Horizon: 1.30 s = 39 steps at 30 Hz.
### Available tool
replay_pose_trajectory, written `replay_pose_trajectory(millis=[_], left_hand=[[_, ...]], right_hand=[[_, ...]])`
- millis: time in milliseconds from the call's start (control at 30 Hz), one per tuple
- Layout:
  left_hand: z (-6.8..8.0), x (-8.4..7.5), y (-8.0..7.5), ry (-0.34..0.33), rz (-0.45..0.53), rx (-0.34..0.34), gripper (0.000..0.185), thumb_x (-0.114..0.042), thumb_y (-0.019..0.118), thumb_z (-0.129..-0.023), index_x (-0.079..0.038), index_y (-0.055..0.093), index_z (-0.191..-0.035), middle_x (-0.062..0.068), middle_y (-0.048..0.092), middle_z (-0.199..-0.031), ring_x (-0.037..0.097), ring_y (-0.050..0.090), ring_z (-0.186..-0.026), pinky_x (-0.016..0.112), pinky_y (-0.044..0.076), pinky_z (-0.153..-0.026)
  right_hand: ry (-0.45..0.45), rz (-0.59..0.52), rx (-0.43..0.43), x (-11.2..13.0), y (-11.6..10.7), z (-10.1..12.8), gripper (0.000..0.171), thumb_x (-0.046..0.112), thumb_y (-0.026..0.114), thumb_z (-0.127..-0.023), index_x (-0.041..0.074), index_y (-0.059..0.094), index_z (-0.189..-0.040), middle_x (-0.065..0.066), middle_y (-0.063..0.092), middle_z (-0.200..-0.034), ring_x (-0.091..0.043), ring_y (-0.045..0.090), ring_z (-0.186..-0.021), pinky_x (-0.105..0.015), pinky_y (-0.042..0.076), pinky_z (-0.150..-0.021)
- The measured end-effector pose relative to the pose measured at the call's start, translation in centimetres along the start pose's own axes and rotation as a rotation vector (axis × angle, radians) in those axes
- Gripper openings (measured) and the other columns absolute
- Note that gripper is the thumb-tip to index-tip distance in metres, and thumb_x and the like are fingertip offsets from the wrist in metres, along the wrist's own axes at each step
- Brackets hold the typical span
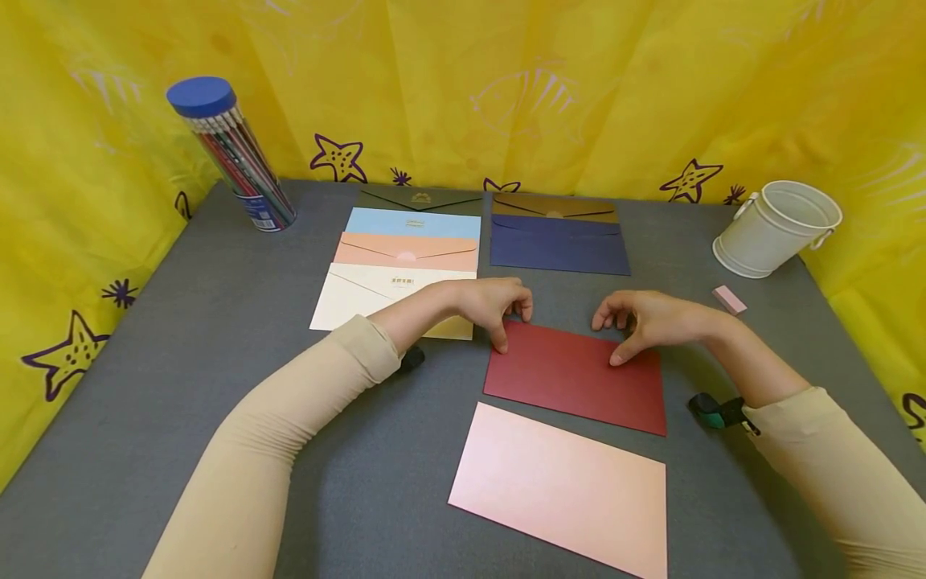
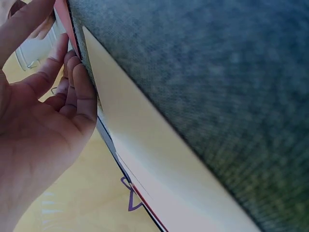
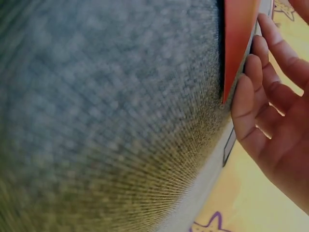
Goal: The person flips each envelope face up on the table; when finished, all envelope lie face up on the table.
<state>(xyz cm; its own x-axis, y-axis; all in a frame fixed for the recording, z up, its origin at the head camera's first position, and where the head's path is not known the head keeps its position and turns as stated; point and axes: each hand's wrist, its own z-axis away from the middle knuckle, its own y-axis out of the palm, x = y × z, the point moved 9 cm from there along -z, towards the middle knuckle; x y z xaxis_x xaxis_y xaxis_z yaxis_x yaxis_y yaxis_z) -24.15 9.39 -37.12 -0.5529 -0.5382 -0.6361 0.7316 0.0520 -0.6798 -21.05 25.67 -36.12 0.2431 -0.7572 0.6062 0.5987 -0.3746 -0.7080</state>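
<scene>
A dark red envelope [image 1: 579,370] lies flat on the grey table in the head view. At its upper left corner is my left hand [image 1: 495,305], thumb by the corner and fingertips near the top edge. My right hand [image 1: 651,322] bends over the upper right part, its thumb over the red surface and its fingers beyond the top edge. In the right wrist view the fingers [image 3: 244,96] rest beside the envelope's edge, fairly straight. The left wrist view has the left fingers [image 2: 84,92] loosely extended toward the table. Below the red one lies a pale pink envelope [image 1: 564,490].
Overlapping envelopes, a cream one [image 1: 347,301] in front, lie behind the left forearm. A navy envelope [image 1: 557,245] overlaps a brown one [image 1: 521,205] to their right. A tube of pencils [image 1: 239,153] stands back left; a white bucket [image 1: 770,229] and pink eraser [image 1: 729,300] sit right.
</scene>
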Motion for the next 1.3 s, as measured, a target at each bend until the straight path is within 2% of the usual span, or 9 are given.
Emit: replay_pose_trajectory(millis=[167,300,533,700,900,1000,1167,1300], left_hand=[[0.1,-0.1,-0.1,-0.013,-0.033,-0.016,0.044,-0.010,0.087,-0.071,-0.008,0.060,-0.106,0.009,0.049,-0.112,0.018,0.047,-0.101,0.024,0.042,-0.085],[0.2,-0.1,-0.1,-0.021,-0.040,-0.017,0.039,-0.010,0.088,-0.071,-0.008,0.061,-0.100,0.007,0.048,-0.108,0.017,0.044,-0.097,0.022,0.039,-0.080],[0.2,-0.1,-0.1,-0.015,-0.033,-0.013,0.037,-0.011,0.088,-0.072,-0.008,0.060,-0.095,0.003,0.043,-0.102,0.016,0.040,-0.094,0.022,0.037,-0.077],[0.3,-0.1,-0.3,0.004,-0.008,-0.011,0.036,-0.010,0.087,-0.073,-0.008,0.056,-0.091,0.002,0.042,-0.096,0.015,0.038,-0.090,0.022,0.035,-0.073],[0.7,0.3,-0.8,0.006,0.134,-0.017,0.036,-0.006,0.083,-0.075,-0.006,0.052,-0.094,0.001,0.045,-0.084,0.013,0.040,-0.075,0.022,0.035,-0.063],[0.9,0.7,-1.2,-0.015,0.211,-0.030,0.033,-0.006,0.079,-0.079,-0.005,0.052,-0.098,0.001,0.049,-0.085,0.012,0.043,-0.076,0.022,0.037,-0.064],[1.1,1.6,-1.9,-0.068,0.436,-0.068,0.027,-0.002,0.071,-0.086,-0.002,0.051,-0.104,0.002,0.056,-0.087,0.011,0.057,-0.079,0.023,0.054,-0.074],[1.2,2.2,-2.8,-0.102,0.605,-0.142,0.022,-0.002,0.066,-0.090,-0.003,0.050,-0.105,0.002,0.058,-0.083,0.011,0.062,-0.077,0.029,0.060,-0.077]], right_hand=[[-0.083,0.136,-0.021,1.0,0.4,0.0,0.045,0.028,0.093,-0.062,0.016,0.062,-0.093,0.001,0.054,-0.093,-0.016,0.047,-0.089,-0.025,0.042,-0.076],[-0.101,0.181,-0.031,1.7,0.6,-0.1,0.045,0.029,0.094,-0.061,0.016,0.060,-0.088,0.002,0.052,-0.090,-0.015,0.047,-0.088,-0.025,0.043,-0.075],[-0.090,0.190,-0.049,1.8,0.6,-0.1,0.043,0.023,0.093,-0.060,0.015,0.060,-0.085,0.001,0.052,-0.085,-0.016,0.047,-0.083,-0.024,0.041,-0.072],[-0.062,0.128,-0.023,1.4,0.6,-0.2,0.039,0.017,0.090,-0.065,0.012,0.058,-0.087,-0.001,0.055,-0.082,-0.016,0.049,-0.081,-0.024,0.043,-0.069],[-0.051,-0.048,0.012,1.0,0.2,-0.1,0.026,0.008,0.078,-0.081,0.006,0.055,-0.093,-0.003,0.058,-0.079,-0.011,0.054,-0.074,-0.022,0.045,-0.064],[-0.058,-0.135,0.003,0.8,-0.3,-0.1,0.020,0.006,0.071,-0.087,0.004,0.056,-0.100,-0.005,0.059,-0.083,-0.009,0.055,-0.076,-0.021,0.046,-0.064],[-0.045,-0.189,-0.071,0.4,-2.0,0.2,0.018,0.006,0.065,-0.093,0.001,0.062,-0.109,-0.004,0.064,-0.090,-0.009,0.058,-0.080,-0.021,0.049,-0.067],[-0.004,-0.191,-0.149,-0.1,-3.6,0.5,0.021,0.008,0.064,-0.094,-0.001,0.062,-0.113,0.004,0.066,-0.092,-0.006,0.059,-0.083,-0.020,0.050,-0.069]])
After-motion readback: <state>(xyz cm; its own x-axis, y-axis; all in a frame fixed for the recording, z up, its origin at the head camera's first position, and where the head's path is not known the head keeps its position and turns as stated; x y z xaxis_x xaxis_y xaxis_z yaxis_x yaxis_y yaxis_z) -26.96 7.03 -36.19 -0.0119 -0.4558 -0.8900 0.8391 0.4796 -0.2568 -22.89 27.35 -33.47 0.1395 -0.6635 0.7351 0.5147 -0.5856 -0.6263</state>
